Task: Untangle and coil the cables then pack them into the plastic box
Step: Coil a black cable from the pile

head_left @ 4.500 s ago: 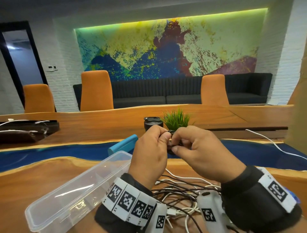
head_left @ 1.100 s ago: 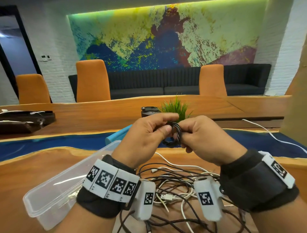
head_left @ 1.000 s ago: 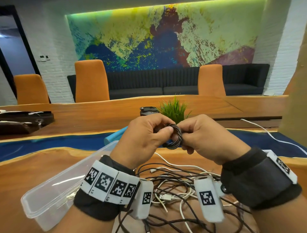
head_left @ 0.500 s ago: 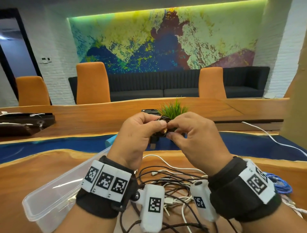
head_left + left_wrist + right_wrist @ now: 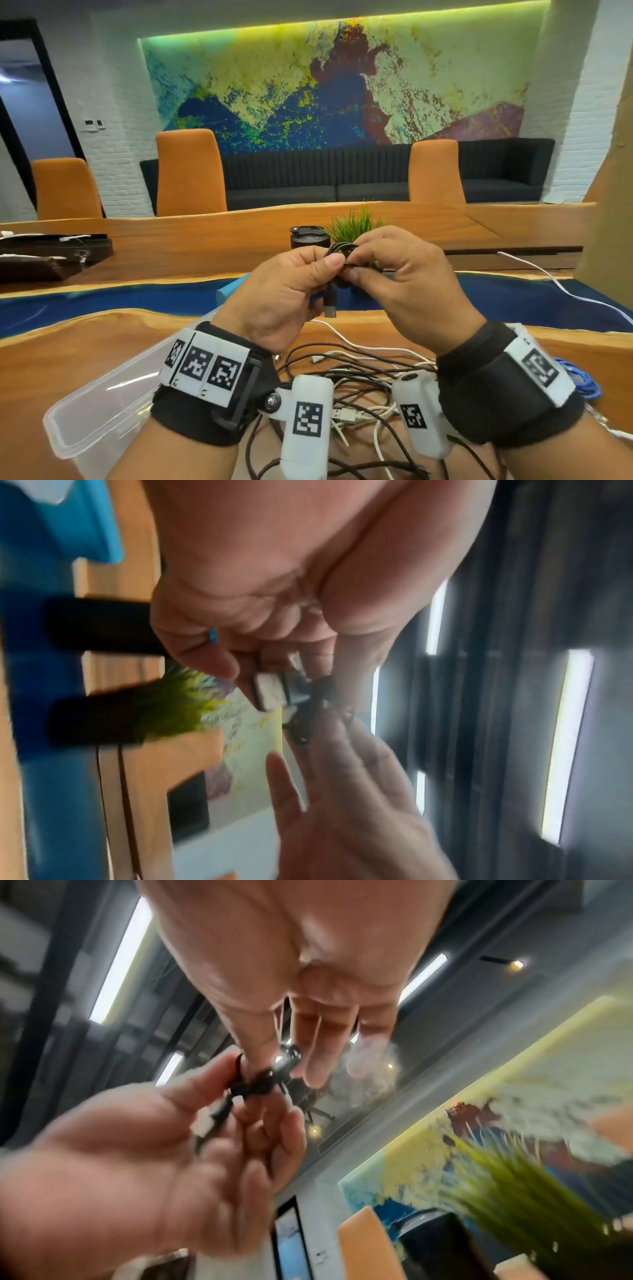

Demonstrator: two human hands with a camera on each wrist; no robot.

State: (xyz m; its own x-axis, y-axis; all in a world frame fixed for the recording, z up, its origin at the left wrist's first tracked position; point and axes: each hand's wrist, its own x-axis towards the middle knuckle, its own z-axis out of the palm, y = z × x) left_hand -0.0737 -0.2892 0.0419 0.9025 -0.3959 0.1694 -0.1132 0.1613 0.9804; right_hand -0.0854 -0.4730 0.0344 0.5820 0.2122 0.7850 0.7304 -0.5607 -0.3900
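Note:
Both hands are raised above the table and hold one small black coiled cable [image 5: 342, 251] between them. My left hand [image 5: 329, 269] pinches the coil with thumb over fingers; the cable's USB plug [image 5: 330, 306] hangs below it. My right hand [image 5: 354, 270] pinches the coil's other side with thumb and forefinger. The left wrist view shows the plug [image 5: 268, 692] against my left fingers. In the right wrist view the black coil [image 5: 258, 1085] sits between both hands' fingertips. A clear plastic box [image 5: 99, 401] lies open at lower left. A tangle of black and white cables [image 5: 363, 373] lies under my wrists.
A blue lid [image 5: 227, 291] lies behind the box. A black cup [image 5: 305, 236] and a small green plant [image 5: 356, 222] stand beyond my hands. A white cable [image 5: 561, 287] runs across the table at right, and a blue cable [image 5: 582, 380] lies by my right wrist.
The hands have turned the coil, so its open loop no longer faces me. The USB plug now hangs free below my left hand. Both hands stay at the same height.

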